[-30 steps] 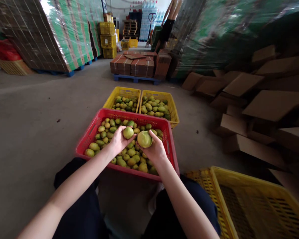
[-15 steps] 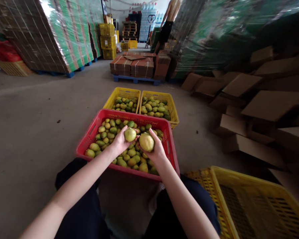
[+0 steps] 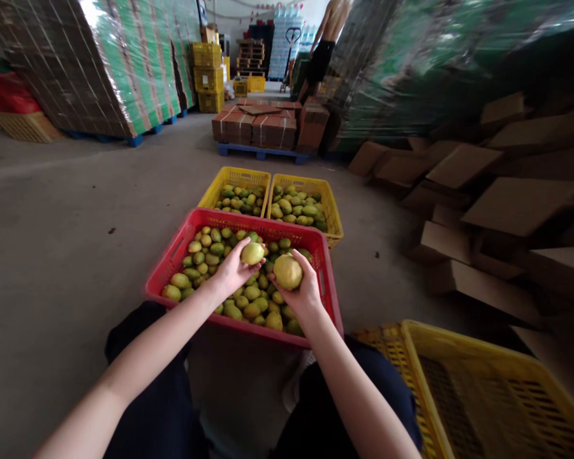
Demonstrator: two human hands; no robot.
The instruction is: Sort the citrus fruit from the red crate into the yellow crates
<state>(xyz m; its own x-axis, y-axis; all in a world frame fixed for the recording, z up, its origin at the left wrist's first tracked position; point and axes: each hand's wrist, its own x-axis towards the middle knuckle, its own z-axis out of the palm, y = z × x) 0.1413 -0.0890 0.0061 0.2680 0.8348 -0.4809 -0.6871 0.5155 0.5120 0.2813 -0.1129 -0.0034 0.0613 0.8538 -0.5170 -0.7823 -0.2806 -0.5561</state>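
Observation:
My left hand (image 3: 234, 269) holds a smooth green-yellow lemon (image 3: 252, 254) between thumb and fingers. In my right hand (image 3: 306, 290) sits a larger, paler yellow lemon (image 3: 287, 272), with the thumb along its side. Both hands are above a red plastic crate (image 3: 332, 280) filled with many lemons (image 3: 213, 260), some greener and some yellower. The two held lemons are apart from each other. Part of the crate's contents is hidden behind my hands and forearms.
Behind the red crate stand two yellow crates (image 3: 337, 213) of similar fruit. Another yellow crate (image 3: 411, 357) is at my right knee. Cardboard boxes (image 3: 521, 204) pile up on the right. Farther back are a blue pallet (image 3: 263, 153) of flat cartons, wrapped stacks and a person (image 3: 323, 57).
My right hand has shifted slightly right with its lemon, widening the gap between the hands. The lemon in my left hand appears turned a little.

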